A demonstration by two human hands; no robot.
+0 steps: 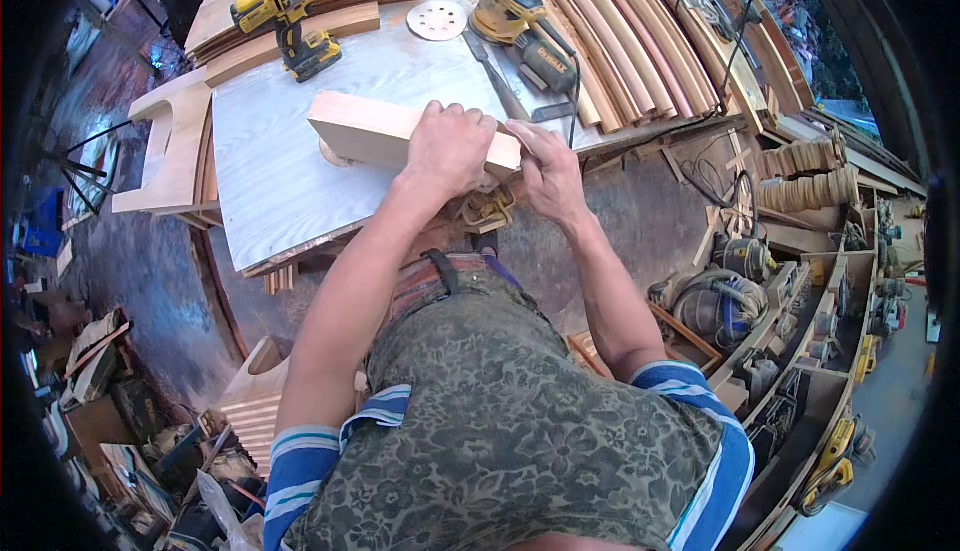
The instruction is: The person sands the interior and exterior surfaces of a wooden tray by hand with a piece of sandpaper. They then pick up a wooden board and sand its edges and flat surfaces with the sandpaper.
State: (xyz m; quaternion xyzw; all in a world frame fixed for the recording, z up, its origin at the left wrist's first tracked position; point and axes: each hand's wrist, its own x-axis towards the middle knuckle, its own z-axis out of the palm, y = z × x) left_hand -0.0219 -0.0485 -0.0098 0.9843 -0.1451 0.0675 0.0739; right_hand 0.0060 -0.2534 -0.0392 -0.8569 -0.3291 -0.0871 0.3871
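Observation:
A pale wooden block point(365, 129) lies at a slant over the front part of the light grey board point(270, 166) on the table. My left hand point(452, 149) is closed over the block's right half, knuckles up. At the block's right end is my right hand point(548, 169), its fingers bent against the end and its thumb side towards the block. Whether it pinches something small there is hidden. Part of a round wooden piece point(335, 156) shows beneath the block. A long flat metal tool point(495, 73) lies just beyond my hands.
A yellow drill point(290, 13) stands at the back left. A white perforated disc point(437, 20) and a yellow sander point(505, 11) lie behind the block. Curved wooden strips point(625, 46) are stacked at the right. A black cable hangs beside them.

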